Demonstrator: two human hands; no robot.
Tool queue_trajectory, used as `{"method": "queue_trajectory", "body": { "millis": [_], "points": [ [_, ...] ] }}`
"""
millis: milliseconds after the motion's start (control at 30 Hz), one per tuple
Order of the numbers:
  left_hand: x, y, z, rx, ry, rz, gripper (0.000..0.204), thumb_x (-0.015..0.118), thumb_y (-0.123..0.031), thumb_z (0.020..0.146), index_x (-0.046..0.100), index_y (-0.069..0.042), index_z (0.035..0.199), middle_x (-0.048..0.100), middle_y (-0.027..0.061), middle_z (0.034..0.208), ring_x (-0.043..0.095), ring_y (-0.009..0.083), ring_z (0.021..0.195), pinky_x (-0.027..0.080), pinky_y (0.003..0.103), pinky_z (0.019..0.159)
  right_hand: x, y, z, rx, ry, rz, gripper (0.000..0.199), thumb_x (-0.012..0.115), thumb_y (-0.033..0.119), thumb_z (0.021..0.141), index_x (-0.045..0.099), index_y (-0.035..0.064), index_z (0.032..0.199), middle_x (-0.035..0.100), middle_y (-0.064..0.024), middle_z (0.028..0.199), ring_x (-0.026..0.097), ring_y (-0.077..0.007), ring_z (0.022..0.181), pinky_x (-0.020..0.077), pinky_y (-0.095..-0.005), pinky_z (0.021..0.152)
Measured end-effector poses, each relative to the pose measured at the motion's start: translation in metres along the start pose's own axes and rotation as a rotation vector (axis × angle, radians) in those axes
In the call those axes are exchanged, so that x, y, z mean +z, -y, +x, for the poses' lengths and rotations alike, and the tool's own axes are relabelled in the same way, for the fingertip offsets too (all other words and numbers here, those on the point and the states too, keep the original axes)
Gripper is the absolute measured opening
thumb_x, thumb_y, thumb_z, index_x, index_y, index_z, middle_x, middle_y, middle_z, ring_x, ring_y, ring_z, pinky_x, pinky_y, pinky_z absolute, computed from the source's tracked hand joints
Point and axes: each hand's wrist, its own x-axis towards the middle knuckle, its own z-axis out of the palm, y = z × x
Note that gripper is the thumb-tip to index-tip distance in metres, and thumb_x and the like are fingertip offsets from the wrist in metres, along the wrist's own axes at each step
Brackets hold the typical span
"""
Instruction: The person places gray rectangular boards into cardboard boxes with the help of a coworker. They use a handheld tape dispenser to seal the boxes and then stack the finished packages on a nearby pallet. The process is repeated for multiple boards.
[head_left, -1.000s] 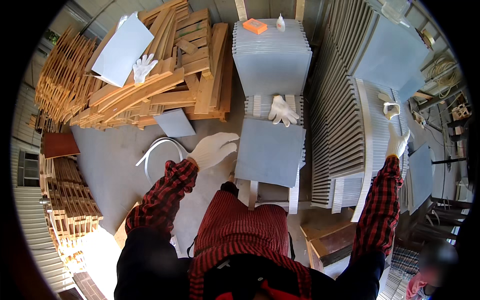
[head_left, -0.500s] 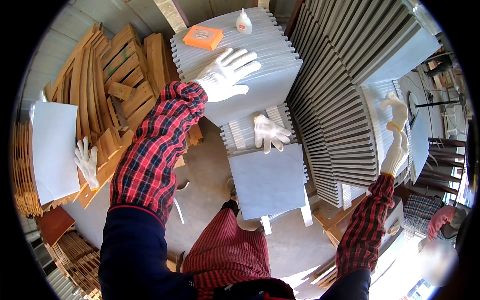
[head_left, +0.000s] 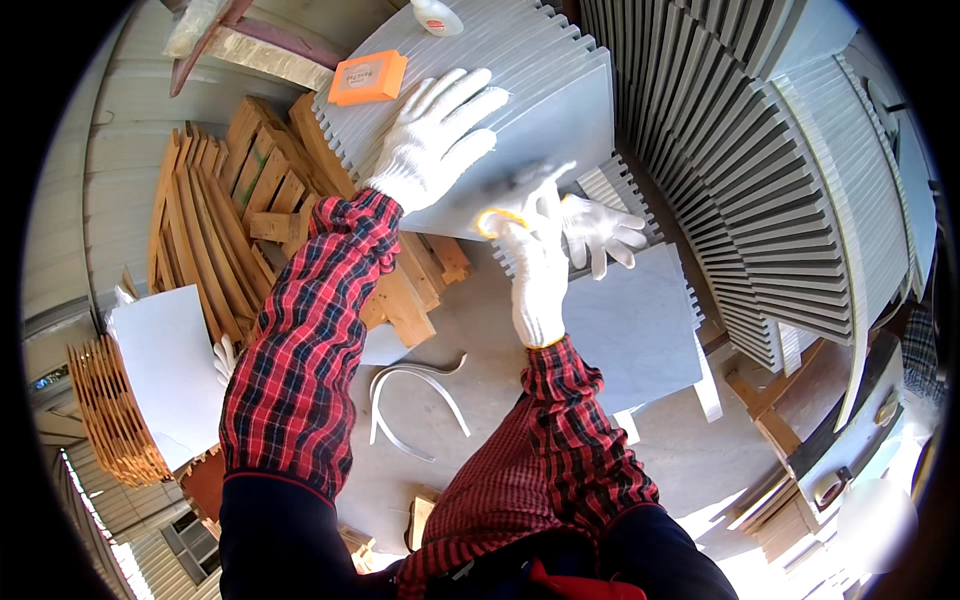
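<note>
My left hand (head_left: 432,140), in a white knit glove, rests with fingers stretched out over the top edge of a stack of grey panels (head_left: 560,120). Close beside it, my gloved right hand (head_left: 540,290) is closed on a loose white glove (head_left: 503,218) with a yellow cuff. The fingers of that loose glove are smeared by motion in front of the stack's face. A second loose glove (head_left: 605,232) lies on the lower panels, just right of my right hand. An orange box (head_left: 368,78) and a white squeeze bottle (head_left: 437,17) sit on the stack beyond my left hand.
Curved wooden pieces (head_left: 205,230) are piled at the left. Nearer stands a white board (head_left: 165,370), with another glove (head_left: 225,358) partly hidden by my left sleeve. Long rows of grey slats (head_left: 720,180) rise at the right. White strips (head_left: 415,375) lie on the floor.
My right hand has swung in from the far right stack to the middle, bringing the loose glove with it. My left hand stays on the panels while the view has shifted.
</note>
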Motion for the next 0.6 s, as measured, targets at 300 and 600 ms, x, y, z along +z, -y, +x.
{"method": "queue_trajectory", "body": {
  "millis": [300, 600],
  "points": [
    [0.005, 0.002, 0.004, -0.050, -0.033, -0.186, 0.037, 0.051, -0.024, 0.103, 0.064, -0.015, 0.136, 0.056, 0.0061, 0.148, 0.048, 0.0300, 0.138, 0.034, 0.043, 0.118, 0.053, -0.054, 0.055, -0.408, -0.139, -0.352, 0.039, 0.081, 0.029, 0.080, 0.066, 0.0018, 0.104, 0.014, -0.0373, 0.162, 0.018, -0.0551, 0.149, 0.0169, -0.0612, 0.118],
    [0.001, -0.001, -0.009, -0.085, -0.028, -0.172, 0.035, 0.055, -0.018, 0.102, 0.065, -0.011, 0.135, 0.057, 0.0101, 0.145, 0.049, 0.0322, 0.137, 0.036, 0.043, 0.116, 0.017, -0.071, 0.154, -0.012, -0.670, 0.045, 0.051, 0.051, 0.050, 0.102, 0.054, 0.0035, 0.123, 0.056, -0.0158, 0.126, 0.054, -0.0257, 0.116, 0.0417, -0.0371, 0.104]
  ]
}}
